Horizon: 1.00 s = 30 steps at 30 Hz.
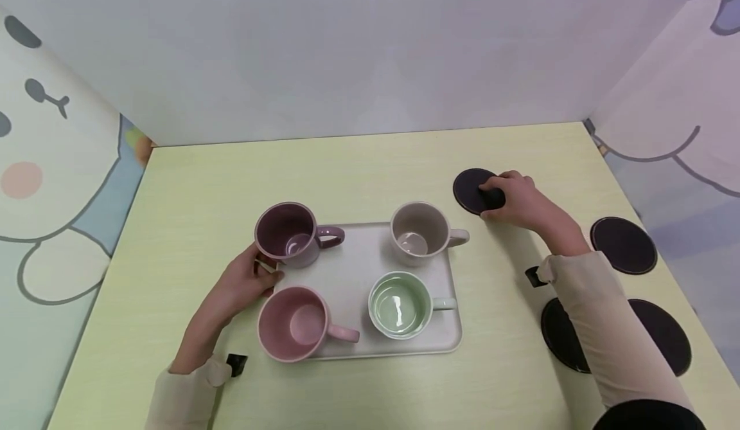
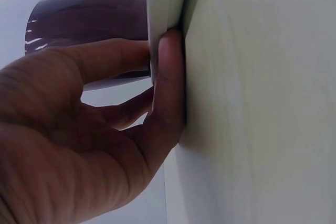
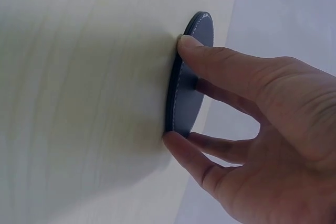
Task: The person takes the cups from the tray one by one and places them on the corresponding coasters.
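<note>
A: Where to find the coaster (image 1: 466, 187)?

B: Just beyond the far right corner of the tray (image 1: 355, 250), apparently flat on the tabletop (image 1: 347, 176), pinched at the rim between thumb and fingertips of the right hand (image 1: 519, 202).

A: How to handle?

B: Probably light and fairly stiff, judging by the thin, stitched edge. Unlikely to break, but awkward to lift with so little rim to catch. Best taken at opposite points of that rim.

A: And the tray?

B: Gripped at its own left edge by the left hand (image 1: 245, 282), with a finger tucked beneath. Likely rigid, smooth, and weighed down by four mugs. Best held by both ends, level.

A: Loaded how?

B: With a purple mug (image 1: 300, 253) far left on the tray, pink mug (image 1: 289, 346) near left, grey mug (image 1: 410, 255) far right, green mug (image 1: 399, 332) near right. Seemingly ceramic, so easily chipped.

A: Further out?

B: Three other coasters (image 1: 623, 245), well right of the tray.
</note>
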Tool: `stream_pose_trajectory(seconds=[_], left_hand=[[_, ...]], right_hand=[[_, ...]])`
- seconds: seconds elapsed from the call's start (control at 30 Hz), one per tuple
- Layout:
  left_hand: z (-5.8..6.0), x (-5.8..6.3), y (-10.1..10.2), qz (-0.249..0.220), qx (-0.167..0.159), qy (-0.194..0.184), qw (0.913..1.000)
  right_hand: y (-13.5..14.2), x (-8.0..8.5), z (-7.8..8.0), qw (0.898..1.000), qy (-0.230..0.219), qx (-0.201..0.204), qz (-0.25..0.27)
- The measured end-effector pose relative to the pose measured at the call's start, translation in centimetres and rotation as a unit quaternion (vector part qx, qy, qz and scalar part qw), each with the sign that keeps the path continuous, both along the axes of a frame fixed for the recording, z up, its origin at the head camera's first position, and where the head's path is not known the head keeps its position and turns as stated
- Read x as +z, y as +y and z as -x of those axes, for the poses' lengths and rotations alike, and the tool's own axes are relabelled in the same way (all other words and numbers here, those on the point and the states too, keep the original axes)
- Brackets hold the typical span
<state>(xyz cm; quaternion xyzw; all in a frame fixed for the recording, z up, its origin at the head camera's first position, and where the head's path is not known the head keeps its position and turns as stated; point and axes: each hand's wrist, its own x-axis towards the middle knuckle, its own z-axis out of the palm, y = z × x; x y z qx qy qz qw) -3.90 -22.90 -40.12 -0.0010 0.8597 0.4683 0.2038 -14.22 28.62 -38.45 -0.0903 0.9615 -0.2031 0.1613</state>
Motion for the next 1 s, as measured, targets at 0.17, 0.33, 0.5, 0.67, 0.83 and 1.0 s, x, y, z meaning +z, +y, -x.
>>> stream_pose_trajectory(seconds=[0.17, 0.33, 0.5, 0.67, 0.83, 1.0], left_hand=[[0.0, 0.0, 0.1, -0.001, -0.002, 0.006, 1.0], [0.2, 0.0, 0.2, 0.038, -0.009, 0.024, 0.9989], [0.4, 0.2, 0.5, 0.102, -0.016, 0.046, 0.9936], [0.4, 0.2, 0.7, 0.135, -0.017, 0.055, 0.9892], [0.4, 0.3, 0.8, 0.138, -0.015, 0.053, 0.9889], [0.4, 0.3, 1.0, 0.114, -0.015, 0.05, 0.9921]], right_hand=[[-0.7, 0.1, 0.9, 1.0, -0.001, 0.002, 0.002], [-1.4, 0.1, 1.7, 1.0, 0.003, 0.009, 0.006], [-2.0, 0.1, 2.4, 1.0, 0.003, 0.016, 0.008], [-2.7, -0.1, 3.2, 1.0, 0.005, 0.017, 0.01], [-3.4, -0.1, 3.9, 1.0, 0.006, 0.021, 0.012], [-4.2, 0.0, 4.6, 1.0, 0.008, 0.026, 0.014]])
